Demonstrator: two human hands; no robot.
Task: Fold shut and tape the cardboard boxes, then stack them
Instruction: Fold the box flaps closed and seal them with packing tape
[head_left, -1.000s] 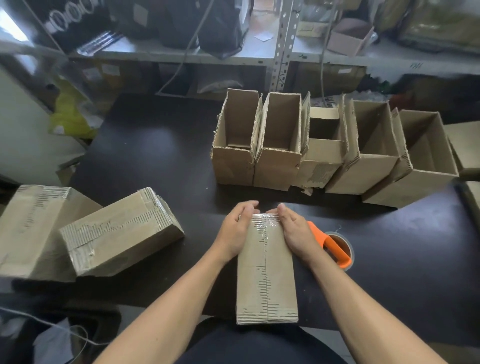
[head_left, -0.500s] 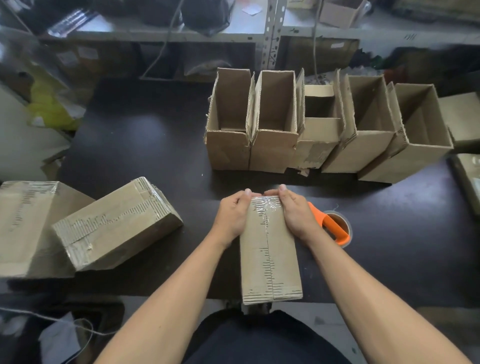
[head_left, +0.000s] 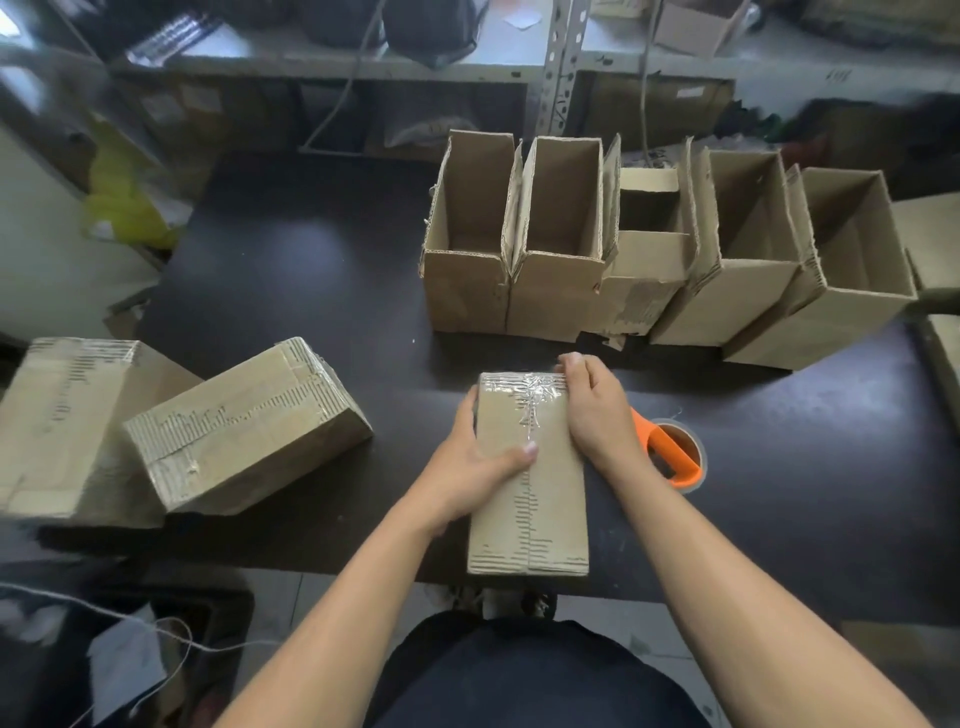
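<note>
Closed box (head_left: 527, 499) lies lengthwise at the near edge of the dark table (head_left: 311, 270), crinkled clear tape across its far end. Your left hand (head_left: 467, 467) grips its left side, thumb laid over the top seam. Your right hand (head_left: 592, 405) curls round the far right corner (fingertips on the tape). Orange tape dispenser (head_left: 670, 457) just right. Five open boxes (head_left: 566, 244) stand behind; two taped boxes (head_left: 244, 426) lie left.
</note>
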